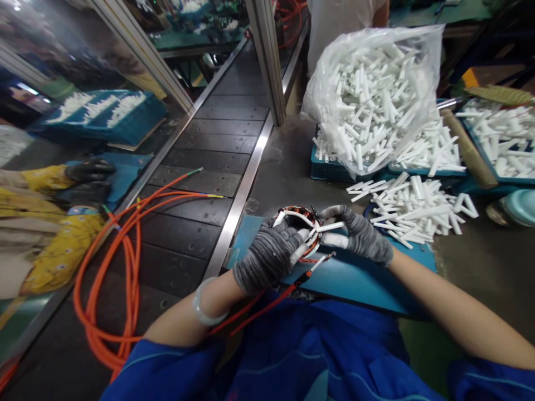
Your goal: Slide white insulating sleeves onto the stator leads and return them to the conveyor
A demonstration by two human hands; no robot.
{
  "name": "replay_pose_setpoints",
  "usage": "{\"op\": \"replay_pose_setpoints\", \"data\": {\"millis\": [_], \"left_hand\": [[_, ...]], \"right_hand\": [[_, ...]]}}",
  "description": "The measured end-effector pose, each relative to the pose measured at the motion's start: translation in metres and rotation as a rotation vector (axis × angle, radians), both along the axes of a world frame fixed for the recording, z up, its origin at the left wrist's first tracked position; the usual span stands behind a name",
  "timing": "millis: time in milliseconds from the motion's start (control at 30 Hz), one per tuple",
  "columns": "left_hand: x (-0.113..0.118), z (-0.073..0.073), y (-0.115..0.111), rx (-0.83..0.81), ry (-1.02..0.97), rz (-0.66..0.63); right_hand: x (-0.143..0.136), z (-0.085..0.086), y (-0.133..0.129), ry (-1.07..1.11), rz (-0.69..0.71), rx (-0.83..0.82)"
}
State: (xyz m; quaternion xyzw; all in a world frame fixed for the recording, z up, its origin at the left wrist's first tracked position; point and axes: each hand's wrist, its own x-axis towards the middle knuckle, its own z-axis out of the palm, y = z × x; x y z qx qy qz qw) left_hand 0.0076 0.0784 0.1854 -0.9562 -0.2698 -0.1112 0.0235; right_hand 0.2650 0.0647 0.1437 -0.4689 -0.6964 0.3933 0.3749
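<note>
My left hand (271, 253), in a grey striped glove with white fingertips, is closed round the left side of a wound copper coil ring (298, 214). White sleeves (311, 231) lie across the ring. At its right side, my right hand (353, 231), gloved alike, pinches a short white sleeve (331, 227) between thumb and fingers. A red cable (280, 298) with a black band and a bare, white-sleeved end lies just below the ring, over a blue mat (351, 281).
Loose white tubes (418, 209) lie right of my hands, before blue bins (330, 167) and a plastic bag of tubes (371, 100). Orange cables (136, 262) rest on the conveyor (179, 223) at left. Beyond it are a co-worker's dark-gloved hands (90, 181) and a metal post (267, 61).
</note>
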Motion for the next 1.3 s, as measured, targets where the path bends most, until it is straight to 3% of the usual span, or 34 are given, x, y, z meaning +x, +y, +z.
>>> {"op": "replay_pose_setpoints", "data": {"millis": [67, 133, 200, 300, 367, 500, 633, 700, 833, 967, 1033, 1167, 1233, 1300], "left_hand": [[0.0, -0.001, -0.002, -0.002, 0.021, -0.001], [0.0, 0.0, -0.003, 0.006, 0.028, -0.004], [0.001, 0.003, -0.003, 0.007, 0.05, -0.009], [0.003, 0.006, -0.004, -0.009, 0.089, 0.003], [0.003, 0.006, -0.004, 0.001, 0.087, 0.016], [0.003, 0.004, -0.003, -0.006, 0.073, -0.002], [0.005, 0.003, -0.002, -0.015, 0.067, 0.012], [0.005, 0.002, -0.002, -0.027, 0.073, 0.018], [0.004, 0.002, -0.003, -0.041, 0.092, 0.016], [0.001, 0.005, -0.002, -0.04, 0.103, -0.011], [0.001, 0.006, -0.001, -0.045, 0.105, -0.028], [0.003, 0.005, 0.003, -0.099, 0.119, -0.039], [0.003, 0.003, 0.005, -0.108, 0.114, -0.03], [0.003, 0.0, 0.007, -0.09, 0.106, -0.044]], "right_hand": [[0.003, 0.009, -0.002, -0.262, -0.051, 0.218], [0.001, 0.021, 0.001, -0.412, -0.06, 0.275], [-0.006, 0.031, 0.004, -0.385, -0.012, 0.097], [-0.017, 0.034, 0.007, -0.167, 0.081, -0.312], [-0.016, 0.031, 0.006, -0.094, 0.055, -0.397], [-0.002, 0.032, 0.001, -0.22, 0.024, -0.272], [0.0, 0.04, -0.002, -0.393, 0.014, -0.04], [-0.006, 0.041, -0.003, -0.296, 0.025, -0.109], [-0.014, 0.039, -0.006, 0.071, 0.123, -0.489], [-0.009, 0.047, -0.001, 0.033, 0.02, -0.355], [-0.006, 0.054, 0.008, 0.061, 0.081, -0.324], [-0.011, 0.069, 0.034, 0.077, 0.33, -0.441], [-0.02, 0.074, 0.043, -0.023, 0.371, -0.413], [-0.03, 0.076, 0.044, -0.248, 0.329, -0.262]]}}
